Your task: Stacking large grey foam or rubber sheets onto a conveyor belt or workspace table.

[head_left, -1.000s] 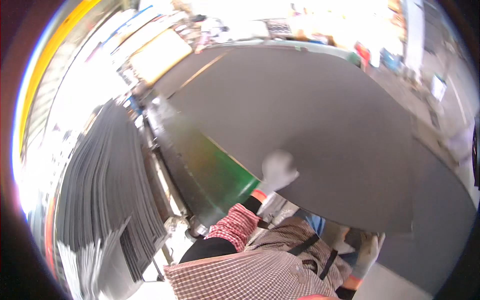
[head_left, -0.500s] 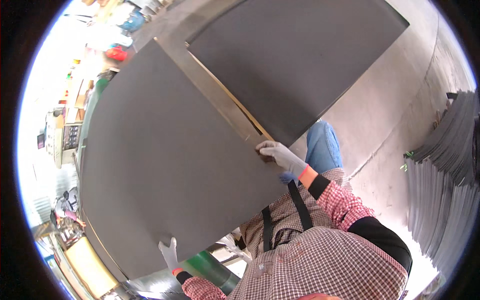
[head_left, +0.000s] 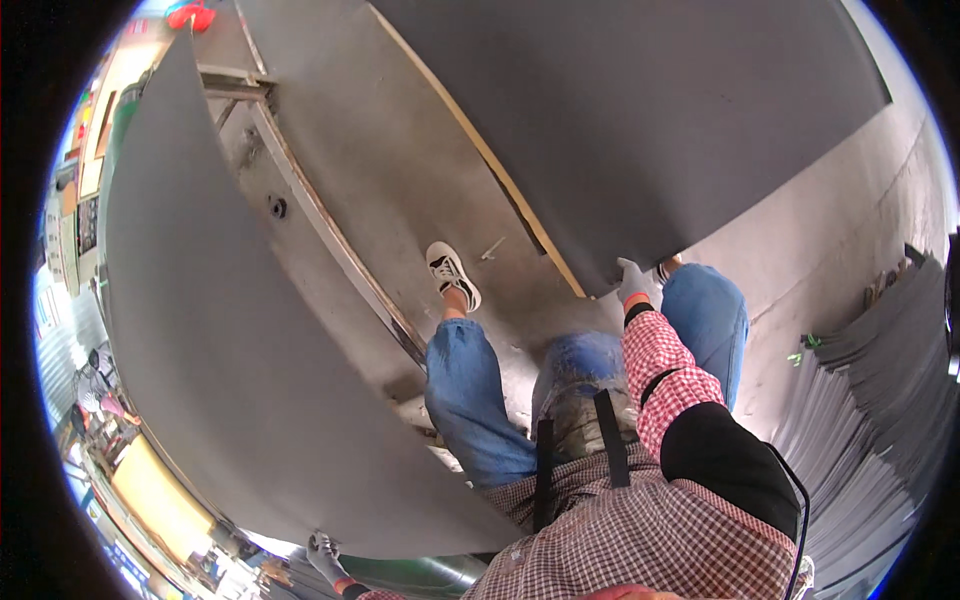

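A large dark grey sheet [head_left: 230, 350] slants across the left side, its right part raised off the bench. At its near edge my left hand [head_left: 325, 556], in a grey glove, is closed with the fingers curled on the rim. To the right lies a second large dark grey sheet [head_left: 650, 120] on a low stack with a pale, wood-coloured side. My right hand [head_left: 637, 283], gloved too, pinches that sheet's near edge close to the corner. One digit rests on top; the other fingers are mostly hidden.
A metal frame rail [head_left: 325, 225] runs between the two sheets, above the concrete floor [head_left: 390, 150]. My shoe [head_left: 452, 275] stands beside it. Piles of thin grey sheets [head_left: 850, 420] are at the right. A green cylinder [head_left: 425, 572] sits below the left sheet. Another person [head_left: 105, 395] is far left.
The left sheet has shifted left and tilted, baring the rail and floor. My right hand has left its edge and moved right to the other sheet; my left hand has moved down to the rim.
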A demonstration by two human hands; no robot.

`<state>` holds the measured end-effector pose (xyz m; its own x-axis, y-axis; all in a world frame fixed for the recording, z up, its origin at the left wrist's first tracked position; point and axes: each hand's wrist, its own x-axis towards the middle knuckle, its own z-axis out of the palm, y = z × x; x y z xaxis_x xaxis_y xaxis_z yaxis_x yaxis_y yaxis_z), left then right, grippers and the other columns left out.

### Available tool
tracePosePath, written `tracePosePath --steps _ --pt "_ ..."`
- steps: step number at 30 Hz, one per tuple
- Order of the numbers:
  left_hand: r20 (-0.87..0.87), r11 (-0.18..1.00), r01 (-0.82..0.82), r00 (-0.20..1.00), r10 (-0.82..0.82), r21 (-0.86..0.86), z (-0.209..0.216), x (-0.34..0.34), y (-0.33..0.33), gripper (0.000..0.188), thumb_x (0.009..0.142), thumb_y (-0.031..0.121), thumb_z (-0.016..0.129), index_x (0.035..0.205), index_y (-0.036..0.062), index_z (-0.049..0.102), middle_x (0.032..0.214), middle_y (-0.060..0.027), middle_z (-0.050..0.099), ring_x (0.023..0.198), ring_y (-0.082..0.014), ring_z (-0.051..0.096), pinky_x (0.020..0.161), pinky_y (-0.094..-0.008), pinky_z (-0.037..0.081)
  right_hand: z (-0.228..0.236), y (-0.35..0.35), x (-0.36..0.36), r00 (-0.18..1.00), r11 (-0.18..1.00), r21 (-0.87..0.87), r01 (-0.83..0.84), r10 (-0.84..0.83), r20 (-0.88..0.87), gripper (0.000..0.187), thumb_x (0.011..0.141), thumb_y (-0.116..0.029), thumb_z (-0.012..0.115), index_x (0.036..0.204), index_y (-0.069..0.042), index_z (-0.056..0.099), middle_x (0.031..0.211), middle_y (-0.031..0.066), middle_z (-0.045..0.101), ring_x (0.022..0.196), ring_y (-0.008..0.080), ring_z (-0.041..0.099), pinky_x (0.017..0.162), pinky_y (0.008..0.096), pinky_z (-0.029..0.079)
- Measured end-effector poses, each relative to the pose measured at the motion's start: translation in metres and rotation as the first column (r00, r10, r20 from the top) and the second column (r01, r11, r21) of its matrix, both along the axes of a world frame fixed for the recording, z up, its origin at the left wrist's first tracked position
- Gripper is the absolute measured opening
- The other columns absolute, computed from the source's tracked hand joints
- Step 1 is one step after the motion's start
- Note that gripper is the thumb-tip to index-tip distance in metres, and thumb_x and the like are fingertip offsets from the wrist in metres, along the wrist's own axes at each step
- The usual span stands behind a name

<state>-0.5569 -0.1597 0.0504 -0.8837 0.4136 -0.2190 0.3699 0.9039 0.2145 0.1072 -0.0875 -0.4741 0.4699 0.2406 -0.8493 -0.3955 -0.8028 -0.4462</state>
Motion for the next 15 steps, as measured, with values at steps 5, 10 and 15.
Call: tracePosePath --steps 5,10,15 --pt "-0.126 0.879 0.349 0.905 -0.406 -0.326 -0.200 -0.016 0.025 0.029 0.085 0.016 0.056 0.107 -0.0017 0.056 0.074 -0.0088 0.065 0.057 -0.0242 0.058 0.053 -0.0361 0.047 -0.082 -0.095 0.226 0.796 0.685 0.504 0.526 -0.605 -0.009 0.024 0.084 -0.023 0.060 0.105 -0.013 0.059 0.095 0.0039 0.063 0.083 0.0194 0.060 0.071 0.0320 0.049" --pt "-0.503 0.982 0.184 0.847 -0.174 -0.031 -0.117 0.007 0.038 0.032 0.086 0.017 0.055 0.109 -0.0059 0.056 0.100 -0.0187 0.063 0.081 -0.0258 0.061 0.076 -0.0363 0.047 0.010 -0.047 0.122 0.580 0.677 0.110 0.727 -0.520 -0.627 0.018 0.081 -0.028 0.064 0.093 -0.014 0.062 0.080 0.0024 0.065 0.069 0.0174 0.061 0.053 0.0370 0.047" --pt "-0.660 0.422 0.889 0.426 -0.618 0.178 -0.074 0.268 0.073 0.022 0.083 0.006 0.054 0.103 -0.0004 0.061 0.104 -0.0153 0.063 0.102 -0.0307 0.057 0.092 -0.0398 0.042 0.219 0.042 0.212 0.955 0.780 0.562 0.276 -0.156 -0.251 0.019 0.083 -0.030 0.056 0.073 -0.013 0.054 0.060 0.0003 0.053 0.040 0.0158 0.043 0.045 0.0267 0.039"
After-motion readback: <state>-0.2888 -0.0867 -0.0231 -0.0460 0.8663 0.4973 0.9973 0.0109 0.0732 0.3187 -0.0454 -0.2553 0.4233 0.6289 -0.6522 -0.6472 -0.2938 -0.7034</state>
